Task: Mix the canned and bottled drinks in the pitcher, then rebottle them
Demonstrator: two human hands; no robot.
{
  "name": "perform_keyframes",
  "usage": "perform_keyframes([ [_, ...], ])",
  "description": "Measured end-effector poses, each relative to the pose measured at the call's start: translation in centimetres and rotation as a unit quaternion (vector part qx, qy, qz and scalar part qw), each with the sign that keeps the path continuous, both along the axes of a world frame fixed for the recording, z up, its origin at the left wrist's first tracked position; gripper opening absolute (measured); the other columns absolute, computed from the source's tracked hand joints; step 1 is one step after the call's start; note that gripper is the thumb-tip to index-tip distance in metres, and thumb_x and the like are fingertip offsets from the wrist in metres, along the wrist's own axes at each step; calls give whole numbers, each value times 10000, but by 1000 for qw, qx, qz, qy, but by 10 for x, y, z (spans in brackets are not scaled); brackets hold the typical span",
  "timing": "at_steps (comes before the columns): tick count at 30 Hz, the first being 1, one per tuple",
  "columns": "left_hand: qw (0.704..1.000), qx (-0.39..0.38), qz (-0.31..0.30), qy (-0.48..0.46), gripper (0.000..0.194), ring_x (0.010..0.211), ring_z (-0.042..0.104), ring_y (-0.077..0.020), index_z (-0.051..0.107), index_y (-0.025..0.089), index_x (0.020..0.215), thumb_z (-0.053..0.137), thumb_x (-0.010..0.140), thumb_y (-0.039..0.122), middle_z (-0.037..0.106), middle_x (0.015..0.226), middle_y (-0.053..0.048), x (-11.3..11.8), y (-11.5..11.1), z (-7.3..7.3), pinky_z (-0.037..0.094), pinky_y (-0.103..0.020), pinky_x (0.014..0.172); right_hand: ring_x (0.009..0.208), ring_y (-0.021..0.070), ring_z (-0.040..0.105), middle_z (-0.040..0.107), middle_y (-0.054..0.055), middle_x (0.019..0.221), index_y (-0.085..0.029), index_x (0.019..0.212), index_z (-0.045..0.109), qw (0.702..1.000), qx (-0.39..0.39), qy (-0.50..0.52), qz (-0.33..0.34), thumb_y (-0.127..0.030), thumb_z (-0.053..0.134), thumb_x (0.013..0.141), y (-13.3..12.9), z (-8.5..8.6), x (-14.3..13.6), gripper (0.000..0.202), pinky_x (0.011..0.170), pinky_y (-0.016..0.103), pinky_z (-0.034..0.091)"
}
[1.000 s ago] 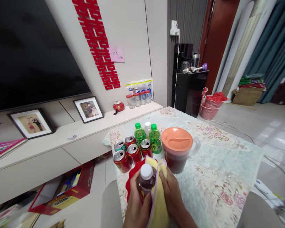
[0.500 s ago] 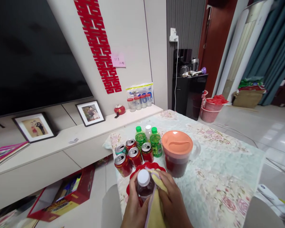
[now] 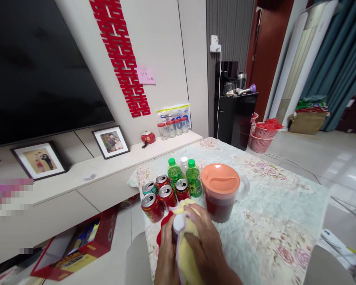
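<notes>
A bottle with a white cap [image 3: 178, 224] stands between my hands, its dark body mostly hidden. My left hand [image 3: 166, 247] is closed around its left side. Pressed against its right side is a yellow cloth [image 3: 187, 251] with a purple edge, gripped in my right hand [image 3: 207, 243]. The cloth partly covers the cap and reaches past the bottle's far side. Beneath them a red scalloped dish [image 3: 163, 229] shows only at its left edge. Just right of my right hand is a pitcher [image 3: 221, 206] of dark liquid with an orange lid.
Several opened drink cans [image 3: 152, 206] stand left of my hands. Behind them are green-capped bottles [image 3: 193, 178] and a white-capped one. A floral tablecloth [image 3: 273, 206] covers the table. Along the wall runs a low cabinet [image 3: 106, 170] bearing photo frames and jars.
The cloth has moved up and left over the bottle, now partly covering its cap and hiding more of its body. My right hand has shifted left with it.
</notes>
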State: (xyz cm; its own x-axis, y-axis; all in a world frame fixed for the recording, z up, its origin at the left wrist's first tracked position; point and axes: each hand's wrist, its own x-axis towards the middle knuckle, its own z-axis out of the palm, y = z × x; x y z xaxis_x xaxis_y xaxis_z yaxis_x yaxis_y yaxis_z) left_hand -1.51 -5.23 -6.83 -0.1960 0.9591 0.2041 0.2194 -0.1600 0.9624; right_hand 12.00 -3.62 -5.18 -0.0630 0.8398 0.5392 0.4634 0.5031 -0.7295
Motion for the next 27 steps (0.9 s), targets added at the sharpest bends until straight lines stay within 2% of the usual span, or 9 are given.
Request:
perform_keyframes([
  [4,1000,12,-8,-16,681,1472,485,-369,491,234,1464,671,840,441,558,1531,-165,7,-4,-6,443,-503,1210,1296,253,665,711,143,1384,-183,1371,660,990,-109,83,-20,-336,461,1026,4,-16,2,427,1108,390,532],
  [7,999,-43,-4,-31,890,1491,475,-357,350,236,1557,724,760,367,521,1571,-168,12,-7,-8,448,-483,1213,1172,240,721,782,106,1218,-226,1251,730,988,-115,96,-25,-323,456,1028,6,-22,7,366,1020,355,582],
  [9,997,-74,0,-35,920,1493,474,-358,296,223,1584,703,773,375,489,1595,-179,12,-9,-6,443,-482,1216,1021,224,749,804,71,1076,-260,1155,770,990,-109,88,-11,-283,444,1023,8,-22,10,353,923,336,614],
  [11,996,-86,2,-39,882,1485,481,-362,297,211,1582,672,812,424,498,1584,-185,10,-11,-3,437,-481,1217,976,217,745,801,64,1054,-272,1127,786,993,-99,59,10,-239,443,1014,11,-23,10,362,897,333,617],
  [15,997,-70,0,-38,812,1440,526,-345,365,189,1515,671,836,513,561,1503,-185,3,-9,1,400,-471,1236,1123,261,718,766,119,1233,-246,1268,757,992,-93,-83,-6,-110,507,934,13,-32,3,439,997,397,588],
  [19,996,-78,28,-33,840,1407,538,-365,364,200,1493,724,812,536,532,1511,-194,-4,-4,-1,335,-536,1250,1078,342,729,783,173,1123,-212,1251,778,985,-106,-133,-28,-2,484,837,12,-40,-6,550,965,511,595],
  [21,997,-71,42,-13,874,1432,499,-385,347,210,1514,741,794,508,486,1550,-197,-7,-2,-2,303,-572,1252,1064,345,735,784,179,1104,-197,1235,780,984,-108,-138,-28,8,469,817,11,-38,-6,561,943,509,606],
  [23,997,-48,47,21,849,1440,476,-389,370,197,1503,737,784,461,495,1527,-198,-9,1,-2,307,-578,1244,1045,311,747,788,163,1108,-186,1202,780,986,-116,-115,-9,-27,488,835,8,-33,-2,495,928,444,622],
  [27,997,-12,47,66,683,1364,534,-366,478,163,1375,718,799,441,577,1390,-187,-7,1,0,382,-534,1207,1094,245,747,794,96,1169,-245,1192,763,992,-128,16,3,-168,520,938,-1,-16,10,360,962,338,613],
])
